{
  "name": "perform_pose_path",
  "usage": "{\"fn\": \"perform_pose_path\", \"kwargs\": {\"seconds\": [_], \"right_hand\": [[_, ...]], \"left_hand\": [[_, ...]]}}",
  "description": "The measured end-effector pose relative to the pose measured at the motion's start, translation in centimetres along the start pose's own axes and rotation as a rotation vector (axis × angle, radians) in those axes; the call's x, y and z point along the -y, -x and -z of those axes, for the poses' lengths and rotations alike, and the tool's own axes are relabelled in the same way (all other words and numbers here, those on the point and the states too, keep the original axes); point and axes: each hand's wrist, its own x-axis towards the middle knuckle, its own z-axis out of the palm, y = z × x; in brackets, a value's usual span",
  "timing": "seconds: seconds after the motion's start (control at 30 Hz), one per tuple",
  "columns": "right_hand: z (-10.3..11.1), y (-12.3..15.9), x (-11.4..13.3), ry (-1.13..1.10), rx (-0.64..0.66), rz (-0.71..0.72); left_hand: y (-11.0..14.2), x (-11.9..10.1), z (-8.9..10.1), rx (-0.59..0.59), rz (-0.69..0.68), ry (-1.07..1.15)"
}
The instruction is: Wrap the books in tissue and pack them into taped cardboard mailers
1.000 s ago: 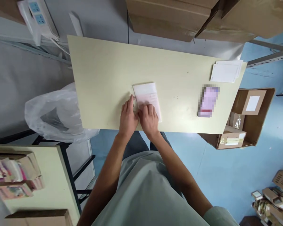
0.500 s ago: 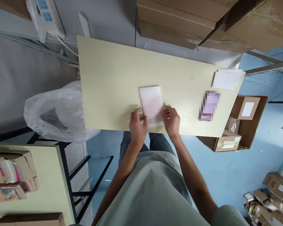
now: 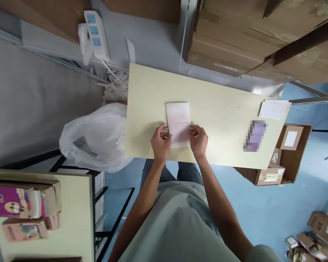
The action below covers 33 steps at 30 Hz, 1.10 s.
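Observation:
A flat, pale pinkish-white rectangular packet (image 3: 178, 122) lies on the cream tabletop (image 3: 147, 94), its long sides pointing away from me. Whether it is paper, a booklet or a wrapped item I cannot tell. On its left edge, near the close end, my left hand (image 3: 161, 142) pinches with thumb and fingers curled in. My right hand (image 3: 199, 142) pinches the opposite edge at about the same height. The exact contact of the fingertips is partly hidden by the hands.
White cards (image 3: 273, 109) and a blurred purple item (image 3: 255, 135) lie at the table's right. A clear plastic bag (image 3: 98, 134) hangs at the left edge. Cardboard boxes (image 3: 226, 54) stand behind, an open carton (image 3: 300, 156) sits right, and books (image 3: 24, 229) rest on a side table.
My view has shifted, so the table appears farther right and lower. The packet's surface looks smoother and more evenly pink. Both hands stay at its two side edges.

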Motion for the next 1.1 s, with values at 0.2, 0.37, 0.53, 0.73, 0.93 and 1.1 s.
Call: {"fn": "perform_pose_path", "kwargs": {"seconds": [0.2,0.37,0.53,0.73,0.93,1.1], "right_hand": [[-7.5,-1.9,6.9,-0.049,-0.006,-0.021],[-11.2,-3.4,11.2,-0.005,-0.016,-0.033],[-11.7,-3.6,11.7,-0.027,-0.035,-0.032],[-9.7,-3.3,10.9,-0.066,0.029,-0.020],[-3.4,2.3,7.3,-0.066,0.180,0.066],[2.2,6.4,3.8,-0.035,0.344,0.132]], "left_hand": [[-9.0,-0.7,6.5,-0.035,-0.078,-0.072],[-13.7,-0.6,9.7,-0.048,-0.056,-0.074],[-13.9,-0.1,9.6,-0.070,-0.115,-0.144],[-11.4,-2.0,9.2,-0.165,-0.098,-0.184],[-1.5,-1.5,12.7,-0.262,-0.024,-0.050],[9.4,1.1,15.4,-0.382,0.143,0.130]]}}
